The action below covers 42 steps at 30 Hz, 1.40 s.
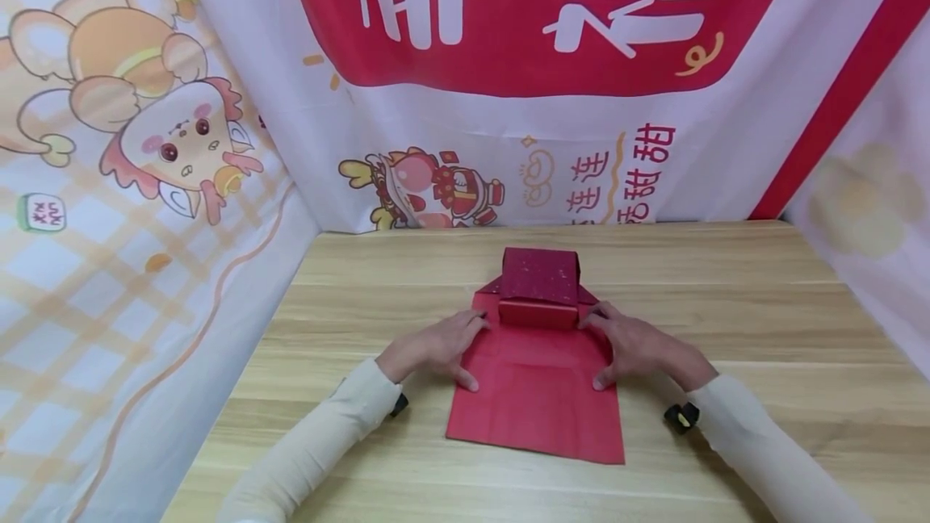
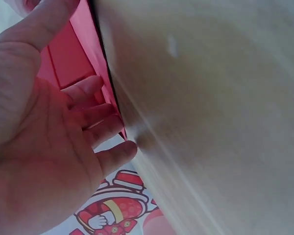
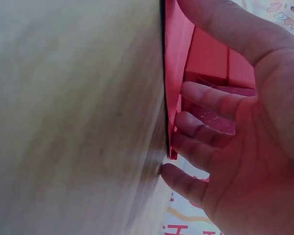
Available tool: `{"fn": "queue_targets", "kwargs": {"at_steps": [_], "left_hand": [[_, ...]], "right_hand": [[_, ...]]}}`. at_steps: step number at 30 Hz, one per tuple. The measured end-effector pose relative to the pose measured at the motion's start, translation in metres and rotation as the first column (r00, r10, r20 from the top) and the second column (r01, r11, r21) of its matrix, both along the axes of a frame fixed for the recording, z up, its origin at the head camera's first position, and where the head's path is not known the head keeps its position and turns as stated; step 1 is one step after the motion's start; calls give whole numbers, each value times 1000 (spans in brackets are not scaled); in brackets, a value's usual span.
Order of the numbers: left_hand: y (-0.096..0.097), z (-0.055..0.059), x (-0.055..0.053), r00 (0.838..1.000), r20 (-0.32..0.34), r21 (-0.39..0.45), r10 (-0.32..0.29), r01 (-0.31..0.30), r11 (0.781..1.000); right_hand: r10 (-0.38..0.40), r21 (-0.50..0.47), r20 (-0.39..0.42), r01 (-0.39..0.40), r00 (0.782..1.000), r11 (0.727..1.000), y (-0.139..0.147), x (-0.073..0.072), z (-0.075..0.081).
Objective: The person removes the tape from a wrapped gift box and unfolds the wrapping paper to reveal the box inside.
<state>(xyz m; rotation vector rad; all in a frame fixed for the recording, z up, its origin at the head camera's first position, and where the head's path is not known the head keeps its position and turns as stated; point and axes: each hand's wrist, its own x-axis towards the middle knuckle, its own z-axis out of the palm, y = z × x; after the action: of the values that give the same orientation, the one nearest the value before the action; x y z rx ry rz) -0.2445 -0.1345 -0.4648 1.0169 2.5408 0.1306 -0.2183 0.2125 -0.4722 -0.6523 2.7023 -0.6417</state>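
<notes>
A flat red paper or card piece [image 1: 538,410] lies on the table, creased in straight lines. At its far end stands a box-shaped part [image 1: 540,277], darker red on top, with small triangular folds at both sides. My left hand [image 1: 450,344] rests at the left edge of the flat piece, thumb and fingers spread apart. On the opposite edge, my right hand [image 1: 634,348] lies the same way, its fingertips beside the box-shaped part. Both wrist views show the fingers touching the red edge [image 2: 90,41] near the tabletop, not curled round it.
The wooden table [image 1: 349,458] extends around the red piece on all sides. A printed cloth [image 1: 436,135] hangs behind the table's far edge, and another printed cloth [image 1: 182,281] hangs along the left. Each wrist wears a dark band [image 1: 681,418].
</notes>
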Motion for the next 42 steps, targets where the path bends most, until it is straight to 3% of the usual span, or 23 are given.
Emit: {"fn": "queue_targets", "kwargs": {"at_steps": [5,14,19,24,32,42], "left_hand": [[1,0,-2,999,32,-20,16,-16,1000],[18,2,-19,1000,-4,-97,-21,20,995],[22,0,-27,998,-14,-160,-57,54,986],[23,0,-30,998,-18,-167,-61,57,984],[28,-2,-34,1000,1,-166,-3,3,986],[36,-4,-60,991,-107,-88,73,-83,993]], "right_hand": [[4,8,-9,-4,1000,1000,1,2,-2],[66,101,-71,-59,995,993,-6,-6,3],[85,105,-41,-80,996,991,-6,-14,2],[75,93,3,-75,997,993,-3,-17,1],[49,184,42,-56,998,981,-3,-23,2],[44,257,63,-59,997,964,-11,-38,6]]}}
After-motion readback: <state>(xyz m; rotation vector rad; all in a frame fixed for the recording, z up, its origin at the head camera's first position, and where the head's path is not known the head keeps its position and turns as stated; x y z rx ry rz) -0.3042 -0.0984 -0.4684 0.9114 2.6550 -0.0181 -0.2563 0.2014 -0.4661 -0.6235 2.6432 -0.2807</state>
